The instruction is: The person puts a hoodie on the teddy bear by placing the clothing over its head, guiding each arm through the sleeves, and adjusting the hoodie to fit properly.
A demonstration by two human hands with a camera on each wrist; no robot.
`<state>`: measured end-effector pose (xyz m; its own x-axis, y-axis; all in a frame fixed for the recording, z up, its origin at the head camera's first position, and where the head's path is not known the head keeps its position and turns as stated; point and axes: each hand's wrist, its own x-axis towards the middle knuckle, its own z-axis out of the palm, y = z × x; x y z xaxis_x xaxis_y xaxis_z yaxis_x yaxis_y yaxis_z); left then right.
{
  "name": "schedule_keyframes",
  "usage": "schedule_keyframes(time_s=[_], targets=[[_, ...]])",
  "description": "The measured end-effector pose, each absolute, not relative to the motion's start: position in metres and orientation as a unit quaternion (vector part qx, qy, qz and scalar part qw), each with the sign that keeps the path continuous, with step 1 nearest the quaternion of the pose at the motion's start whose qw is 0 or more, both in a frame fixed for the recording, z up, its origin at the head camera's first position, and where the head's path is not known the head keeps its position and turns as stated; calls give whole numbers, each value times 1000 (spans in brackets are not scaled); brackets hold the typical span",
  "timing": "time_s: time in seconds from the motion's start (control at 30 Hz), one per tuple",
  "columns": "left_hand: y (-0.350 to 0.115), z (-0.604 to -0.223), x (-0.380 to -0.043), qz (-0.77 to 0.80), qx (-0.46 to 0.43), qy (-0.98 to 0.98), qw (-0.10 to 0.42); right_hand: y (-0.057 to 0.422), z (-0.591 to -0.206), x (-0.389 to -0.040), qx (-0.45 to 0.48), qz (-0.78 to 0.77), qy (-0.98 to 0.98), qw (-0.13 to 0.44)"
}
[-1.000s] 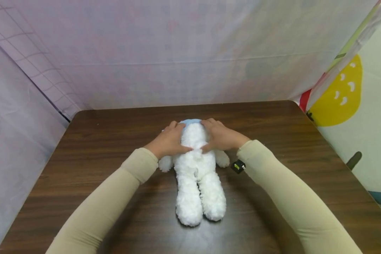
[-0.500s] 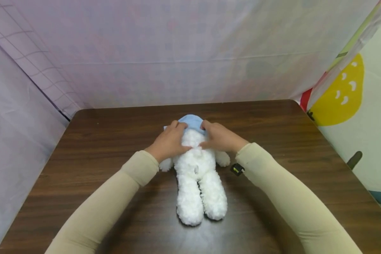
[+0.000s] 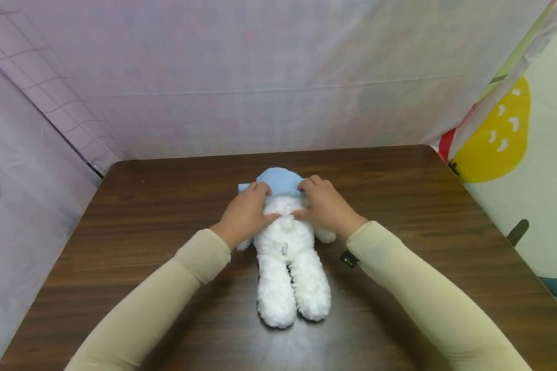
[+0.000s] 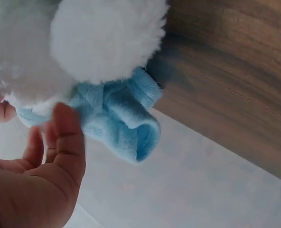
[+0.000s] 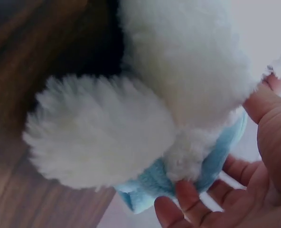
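A white plush toy (image 3: 287, 242) lies flat, its legs pointing toward me. Light-blue fleece doll clothing (image 3: 280, 181) covers its head end; a sleeve-like tube of this clothing (image 4: 133, 124) shows in the left wrist view. On the left side of the head, my left hand (image 3: 245, 214) holds the clothing's edge with bent fingers, the thumb on the toy's neck. My right hand (image 3: 329, 206) holds the opposite edge likewise, its thumb also at the neck. In the right wrist view, its fingers (image 5: 190, 202) curve around the blue cloth. The toy's face is hidden.
The toy lies on a dark wood-grain table (image 3: 167, 196) with rounded far corners. A pale curtain (image 3: 269, 77) hangs behind it. At the right is white cloth with a yellow print (image 3: 496, 136). A small black device (image 3: 349, 258) sits at my right cuff.
The blue clothing's near edge has come toward me over the white head, and more blue shows. My fingers have shifted slightly toward me with it. The toy's body stays in place.
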<state>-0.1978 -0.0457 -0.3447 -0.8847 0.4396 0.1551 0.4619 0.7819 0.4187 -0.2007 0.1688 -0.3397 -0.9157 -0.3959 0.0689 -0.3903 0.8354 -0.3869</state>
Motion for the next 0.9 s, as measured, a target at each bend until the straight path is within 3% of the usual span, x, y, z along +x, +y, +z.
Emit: schedule_keyframes(time_s=[0.47, 0.9], targets=[[-46, -341, -214, -230, -252, -936, -86, 167, -343, -191, -141, -182, 973, -7], [-46, -354, -212, -248, -288, -925, -7, 169, -351, -188, -162, -200, 965, -45]])
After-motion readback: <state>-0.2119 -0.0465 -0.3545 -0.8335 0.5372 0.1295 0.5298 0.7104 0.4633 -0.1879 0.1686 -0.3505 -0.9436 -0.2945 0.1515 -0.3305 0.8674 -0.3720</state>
